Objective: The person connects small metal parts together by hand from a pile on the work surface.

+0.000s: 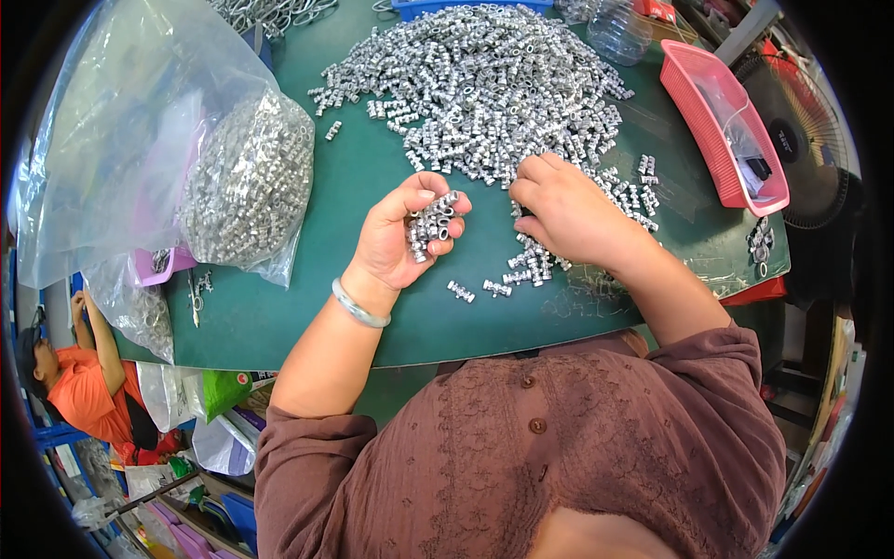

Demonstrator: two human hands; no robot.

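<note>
In my left hand (pixel 407 226), palm turned up and fingers curled, lies a small bunch of silvery metal fittings (pixel 431 226). My right hand (pixel 562 207) is at the near edge of a big heap of the same fittings (pixel 494 84), its fingers bent and pinched together. Whatever sits between those fingertips is hidden. Several loose fittings (pixel 529 264) lie on the green tabletop just below the right hand, with a couple more nearer the table's front edge.
To the left stands a clear plastic bag (pixel 247 177) full of fittings, beside a pink basket (pixel 160 265) and small scissors (pixel 195 303). A pink basket with odds and ends (pixel 726 130) and a fan (pixel 792 140) are at right. A person in orange (pixel 88 382) is at far left.
</note>
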